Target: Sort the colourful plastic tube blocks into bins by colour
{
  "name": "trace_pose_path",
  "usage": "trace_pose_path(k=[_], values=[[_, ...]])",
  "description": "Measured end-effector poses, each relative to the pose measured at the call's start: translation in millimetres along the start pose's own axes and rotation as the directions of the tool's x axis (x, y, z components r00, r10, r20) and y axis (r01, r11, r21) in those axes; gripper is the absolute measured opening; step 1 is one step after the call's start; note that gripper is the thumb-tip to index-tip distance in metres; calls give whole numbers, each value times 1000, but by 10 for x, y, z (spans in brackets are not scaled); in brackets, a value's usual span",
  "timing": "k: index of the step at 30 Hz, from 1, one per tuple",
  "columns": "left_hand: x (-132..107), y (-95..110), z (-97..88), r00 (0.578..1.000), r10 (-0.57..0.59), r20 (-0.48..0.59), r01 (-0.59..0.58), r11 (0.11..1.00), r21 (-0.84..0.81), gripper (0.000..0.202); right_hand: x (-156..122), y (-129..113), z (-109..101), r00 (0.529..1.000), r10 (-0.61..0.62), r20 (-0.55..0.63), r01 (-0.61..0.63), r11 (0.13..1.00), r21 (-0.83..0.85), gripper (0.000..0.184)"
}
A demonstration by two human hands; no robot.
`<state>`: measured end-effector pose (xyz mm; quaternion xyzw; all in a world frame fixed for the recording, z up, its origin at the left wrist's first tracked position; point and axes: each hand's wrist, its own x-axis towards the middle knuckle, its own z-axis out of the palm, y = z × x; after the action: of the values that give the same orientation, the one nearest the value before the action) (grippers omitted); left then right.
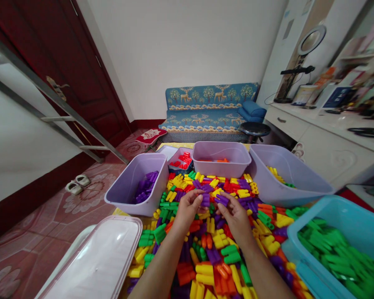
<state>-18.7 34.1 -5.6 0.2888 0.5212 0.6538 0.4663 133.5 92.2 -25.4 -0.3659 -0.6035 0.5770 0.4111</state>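
My left hand (pixel 187 209) is closed round a purple block (pixel 205 200), held just above a heap of coloured plastic blocks (pixel 215 245). My right hand (pixel 237 216) pinches another purple block (pixel 222 200) close beside it; the two blocks nearly touch. A lilac bin with purple blocks (pixel 134 185) stands to the left of my hands. Behind the heap are a small bin with red blocks (pixel 181 160) and a lilac bin with orange blocks (pixel 221 160).
A tilted lilac bin with yellow blocks (pixel 286 176) sits at the right, a blue bin of green blocks (pixel 339 245) at the near right. A clear lid (pixel 99 257) lies at the near left. A blue sofa (pixel 210 108), a stool (pixel 254 129) and a white desk (pixel 330 137) stand behind.
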Motion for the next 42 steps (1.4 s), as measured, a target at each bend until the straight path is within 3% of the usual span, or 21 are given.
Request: trace_pose_path(k=[3,5,8,10,12,14,16,18,19,21,23,24,25,27,30,32,34,37,39,42], values=[[12,41,-46,999,19,-47,-24,994,-111,50,-2,-17,12,1000,7,-14,-6,999,35,50],[4,131,-76,987,81,-137,-114,961,-254,49,0,-23,16,1000,11,-13,-10,999,45,50],[-20,387,-164,926,152,-345,-324,786,-526,34,-1,-22,14,1000,13,-9,-12,999,34,48],[-38,603,-265,888,98,-450,-408,621,-669,24,-2,-18,11,1000,14,-3,-14,999,32,47],[-59,790,-374,903,62,-425,-400,482,-780,31,-4,-13,11,1000,11,2,-12,999,31,46],[-83,901,-453,925,76,-372,-369,411,-834,38,-6,-8,12,1000,8,1,-8,1000,24,45],[-109,923,-478,942,129,-311,-337,398,-853,44,-6,-4,14,1000,2,-4,-2,1000,21,45],[-133,880,-458,952,182,-246,-303,457,-836,47,-6,-1,15,1000,-3,-7,3,1000,25,45],[-143,845,-441,959,191,-212,-282,532,-798,48,-7,1,14,1000,-4,-6,4,1000,30,45],[-168,767,-415,969,168,-183,-244,772,-587,49,-7,3,12,1000,-3,-3,3,999,40,45],[-212,688,-421,960,188,-207,-217,968,-129,48,-9,3,9,1000,-5,-2,5,999,44,44],[-245,648,-437,949,233,-213,-202,967,158,47,-10,1,8,1000,-8,-2,8,999,39,44],[-286,607,-458,937,288,-200,-180,884,431,47,-12,-3,7,1000,-11,-1,11,999,30,43],[-382,523,-504,931,333,-146,-79,578,812,50,-15,-15,7,1000,-8,-2,8,1000,13,43],[-505,397,-540,956,240,-172,133,169,977,53,-17,-33,11,1000,-2,-7,2,1000,11,43],[-535,318,-539,965,183,-185,184,26,983,54,-15,-33,14,1000,-6,-12,6,1000,23,43],[-521,247,-533,970,163,-178,185,-30,982,56,-12,-24,12,1000,-12,-18,12,999,37,43],[-454,163,-545,966,168,-195,197,2,980,65,-6,-9,7,1000,-11,-4,12,999,39,43],[-405,123,-565,962,184,-200,188,78,979,70,-4,-7,7,1000,-8,5,8,999,38,43],[-341,80,-580,968,187,-165,107,284,953,68,-1,-13,13,1000,-11,-2,11,999,38,42]])
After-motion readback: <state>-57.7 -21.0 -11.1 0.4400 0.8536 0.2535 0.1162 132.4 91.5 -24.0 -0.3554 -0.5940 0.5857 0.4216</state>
